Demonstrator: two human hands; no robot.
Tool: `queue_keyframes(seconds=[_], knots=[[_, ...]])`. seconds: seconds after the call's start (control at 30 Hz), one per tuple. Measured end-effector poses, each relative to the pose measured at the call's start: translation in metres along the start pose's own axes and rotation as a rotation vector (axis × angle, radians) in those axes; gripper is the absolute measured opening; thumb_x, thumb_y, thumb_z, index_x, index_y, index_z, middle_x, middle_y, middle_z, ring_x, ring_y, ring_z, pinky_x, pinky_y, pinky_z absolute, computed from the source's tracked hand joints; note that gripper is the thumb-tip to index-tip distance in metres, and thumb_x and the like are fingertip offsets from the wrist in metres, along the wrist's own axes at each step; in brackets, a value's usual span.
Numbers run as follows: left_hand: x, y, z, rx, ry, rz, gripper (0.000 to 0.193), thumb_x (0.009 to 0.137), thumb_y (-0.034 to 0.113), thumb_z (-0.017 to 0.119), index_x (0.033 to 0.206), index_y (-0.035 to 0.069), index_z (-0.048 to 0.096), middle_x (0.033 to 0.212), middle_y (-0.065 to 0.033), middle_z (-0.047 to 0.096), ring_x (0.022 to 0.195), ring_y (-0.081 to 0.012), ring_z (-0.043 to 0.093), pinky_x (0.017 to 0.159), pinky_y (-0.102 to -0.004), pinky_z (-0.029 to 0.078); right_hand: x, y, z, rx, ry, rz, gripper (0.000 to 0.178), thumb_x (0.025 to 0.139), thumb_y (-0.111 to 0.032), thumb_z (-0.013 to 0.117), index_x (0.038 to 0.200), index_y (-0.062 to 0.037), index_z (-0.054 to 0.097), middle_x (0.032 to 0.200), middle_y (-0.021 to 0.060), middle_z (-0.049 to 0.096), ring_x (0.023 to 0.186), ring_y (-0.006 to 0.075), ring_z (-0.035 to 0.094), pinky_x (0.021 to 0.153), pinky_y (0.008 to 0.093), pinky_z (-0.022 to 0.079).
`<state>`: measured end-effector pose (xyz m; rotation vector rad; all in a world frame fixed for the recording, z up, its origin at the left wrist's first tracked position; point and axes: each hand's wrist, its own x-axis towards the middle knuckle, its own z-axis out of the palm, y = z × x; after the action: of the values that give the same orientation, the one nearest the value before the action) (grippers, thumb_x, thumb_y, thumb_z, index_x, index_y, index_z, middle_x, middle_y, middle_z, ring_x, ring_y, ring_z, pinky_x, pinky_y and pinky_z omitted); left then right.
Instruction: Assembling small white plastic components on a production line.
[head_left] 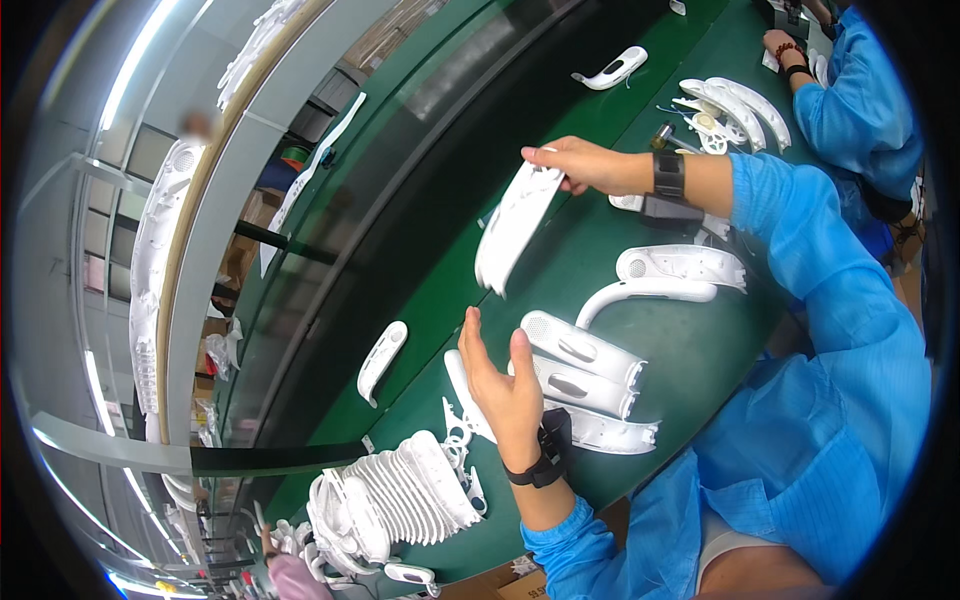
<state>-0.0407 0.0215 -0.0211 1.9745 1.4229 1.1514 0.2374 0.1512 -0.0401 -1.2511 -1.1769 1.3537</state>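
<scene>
My right hand point(588, 166) pinches one end of a long white plastic housing shell point(516, 225), which hangs tilted over the green bench. Below it, my left hand point(503, 385) is raised with thumb and fingers apart, holding nothing. Close to the left hand's right side lie white shells with speaker holes and oval openings point(583, 345), with another shell point(615, 432) nearer me. Farther right, a perforated shell point(685, 266) rests beside a curved white piece point(650, 291). Another white part point(467, 400) is partly hidden behind my left hand.
A row of stacked white shells point(405, 495) stands at the lower left of the bench. Single shells lie on the dark belt point(382, 362) and farther along point(612, 68). More curved parts point(738, 110) lie near a co-worker's blue sleeve point(850, 90). A metal-framed shelf rises at left.
</scene>
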Motion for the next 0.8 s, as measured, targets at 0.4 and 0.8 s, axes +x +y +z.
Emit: queue_keyframes(seconds=[0.4,0.8], knots=[[0.031,-0.056,-0.06,0.015,-0.024,-0.149,0.035,0.096,0.017,0.059,0.121,-0.008,0.059,0.117,-0.0166,0.065,0.107,-0.0208,0.061,0.094,-0.0319,0.046,0.022,0.008,-0.073,-1.151,0.246,-0.152,0.035,0.088,-0.039,0.06,0.106,-0.0102,0.07,0.094,0.0131,0.072,0.091,0.0328,0.068,0.081,0.0423,0.052],[0.137,-0.235,-0.107,0.734,-0.257,-0.289,0.072,0.085,0.029,0.068,0.142,-0.004,0.039,0.138,-0.0264,0.047,0.128,-0.0414,0.045,0.109,-0.0435,0.035,-0.056,0.011,-0.151,-1.268,-0.144,-0.3,0.023,0.083,-0.017,0.065,0.103,-0.0075,0.07,0.094,0.008,0.07,0.091,0.0268,0.068,0.075,0.039,0.053]])
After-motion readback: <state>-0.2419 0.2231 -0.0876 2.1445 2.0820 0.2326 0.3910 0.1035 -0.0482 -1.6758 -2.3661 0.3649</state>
